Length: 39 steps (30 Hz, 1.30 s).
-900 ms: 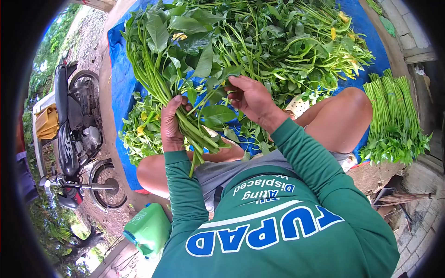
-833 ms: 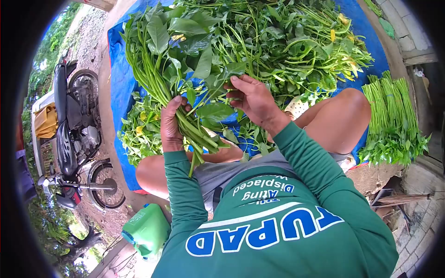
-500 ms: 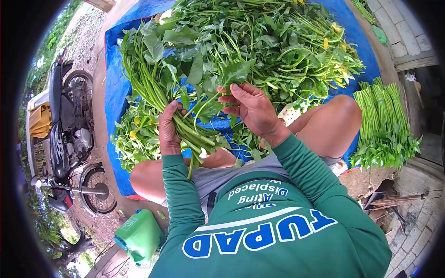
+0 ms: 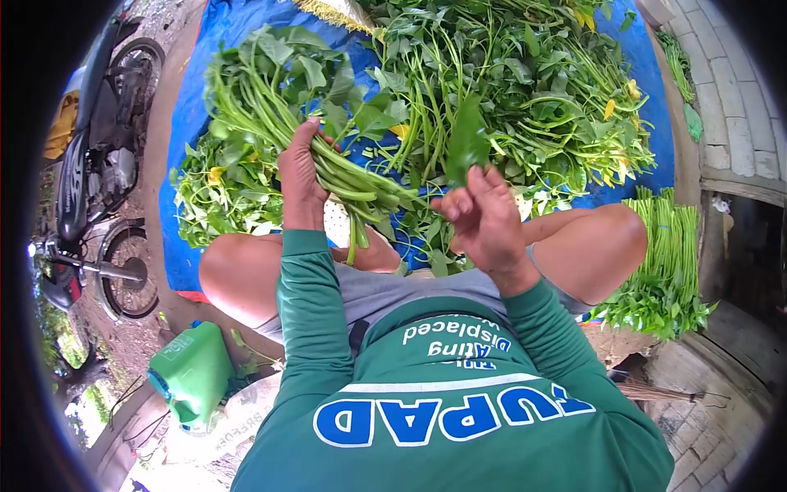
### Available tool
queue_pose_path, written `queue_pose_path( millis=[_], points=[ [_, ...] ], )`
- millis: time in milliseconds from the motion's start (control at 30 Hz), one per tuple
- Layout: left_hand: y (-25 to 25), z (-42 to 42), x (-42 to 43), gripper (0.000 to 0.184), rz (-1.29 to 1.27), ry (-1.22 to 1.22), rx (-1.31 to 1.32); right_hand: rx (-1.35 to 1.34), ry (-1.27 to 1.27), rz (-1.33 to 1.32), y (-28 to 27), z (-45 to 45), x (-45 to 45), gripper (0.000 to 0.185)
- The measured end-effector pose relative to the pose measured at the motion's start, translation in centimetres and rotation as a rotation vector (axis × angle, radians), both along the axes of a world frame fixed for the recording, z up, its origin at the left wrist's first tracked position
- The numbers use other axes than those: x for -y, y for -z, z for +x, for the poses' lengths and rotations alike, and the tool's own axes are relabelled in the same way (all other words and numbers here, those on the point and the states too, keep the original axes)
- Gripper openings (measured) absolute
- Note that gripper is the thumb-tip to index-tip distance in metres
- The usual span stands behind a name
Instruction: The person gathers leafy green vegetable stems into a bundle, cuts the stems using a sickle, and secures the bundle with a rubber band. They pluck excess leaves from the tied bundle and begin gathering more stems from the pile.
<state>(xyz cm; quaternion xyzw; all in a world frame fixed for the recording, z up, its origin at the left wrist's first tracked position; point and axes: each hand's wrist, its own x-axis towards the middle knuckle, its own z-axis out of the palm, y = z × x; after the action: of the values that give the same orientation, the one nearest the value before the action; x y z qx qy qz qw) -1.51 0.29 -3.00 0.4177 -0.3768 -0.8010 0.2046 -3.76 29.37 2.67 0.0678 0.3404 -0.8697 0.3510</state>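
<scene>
Plainly, in the head view, the left hand (image 4: 303,180) has its fingers clamped around a thick bunch of greens (image 4: 283,123), smooth pale stems fanning into broad leaves at one end and blunt cut ends at the other. The right hand (image 4: 492,225) has its fingers closed on a single leaf (image 4: 467,143), pointed and glossy, blurred along its blade. Both hands are above the crossed legs, near a crinkled blue tarp (image 4: 182,266). On it lie a large tangled pile of greens (image 4: 525,82), flecked with yellow leaves, and a smaller leafy heap (image 4: 234,193). Straight-stemmed bundles (image 4: 660,246) lie beside the right knee; a boxy green plastic jug (image 4: 193,373) is on the other side.

Compared with the earlier frame, the right hand is farther from the bunch and the leaf stands more upright; the left hand still grips the stems. More of the tarp's yellow-fringed sack (image 4: 340,12) shows.
</scene>
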Motion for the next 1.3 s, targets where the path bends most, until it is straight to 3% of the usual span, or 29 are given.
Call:
queue_pose_path(
  millis=[133,167,200,233,300,367,400,433,533,633,733,900,1033,1167,1267,1300],
  points=[
    [0.8,0.1,2.5,0.028,-0.058,-0.074,0.066,0.104,-0.312,0.220,2.4,1.5,-1.2,0.019],
    [0.6,0.4,3.6,0.027,-0.052,-0.084,0.034,-0.154,-0.402,0.423,4.4,1.7,-2.1,0.017],
    [0.4,0.6,4.3,0.026,-0.071,-0.102,0.038,-0.405,-0.477,0.644,6.3,1.9,-3.1,0.030],
    [0.2,0.6,5.3,0.026,-0.098,-0.124,0.040,-0.931,-0.548,0.900,8.2,1.7,-3.8,0.040],
    [-0.5,0.6,5.8,0.025,-0.114,-0.140,0.068,-1.439,-0.512,1.226,12.5,0.3,-3.9,0.065],
    [0.2,0.3,5.5,0.025,-0.080,-0.117,0.073,-0.712,-0.484,1.162,13.4,-4.8,-1.2,0.046],
    [0.3,0.4,5.3,0.025,-0.064,-0.106,0.077,-0.552,-0.417,1.236,15.3,-7.1,-0.4,0.039],
    [0.1,0.3,4.9,0.025,-0.041,-0.063,0.067,-0.619,-0.343,1.369,15.3,-9.0,0.8,0.033],
    [-0.7,-0.5,3.5,0.025,-0.056,-0.049,0.158,-0.958,0.013,1.563,22.1,-12.9,2.8,0.029],
    [-0.1,-0.7,2.6,0.026,-0.036,0.010,0.157,-0.984,0.050,1.707,22.3,-14.6,5.2,0.030],
    [-0.1,-0.8,1.5,0.028,-0.038,0.060,0.161,-0.915,-0.078,1.549,22.4,-16.6,4.0,0.035],
    [0.5,-1.4,0.5,0.029,-0.041,0.140,0.189,-0.587,0.084,1.338,21.4,-17.2,2.6,0.031],
    [0.5,-1.9,-0.1,0.028,-0.043,0.169,0.170,-0.612,0.010,1.149,20.5,-18.6,2.1,0.041],
    [0.9,-1.4,-0.4,0.027,-0.027,0.211,0.171,-0.796,-0.094,1.572,21.0,-17.9,2.6,0.031],
    [0.9,-1.4,-0.6,0.028,-0.047,0.200,0.167,-0.888,-0.339,1.505,21.0,-16.7,3.2,0.034],
    [0.9,-1.3,-0.5,0.028,-0.051,0.201,0.165,-0.836,-0.315,1.510,21.8,-16.6,3.6,0.036]
  ],
)
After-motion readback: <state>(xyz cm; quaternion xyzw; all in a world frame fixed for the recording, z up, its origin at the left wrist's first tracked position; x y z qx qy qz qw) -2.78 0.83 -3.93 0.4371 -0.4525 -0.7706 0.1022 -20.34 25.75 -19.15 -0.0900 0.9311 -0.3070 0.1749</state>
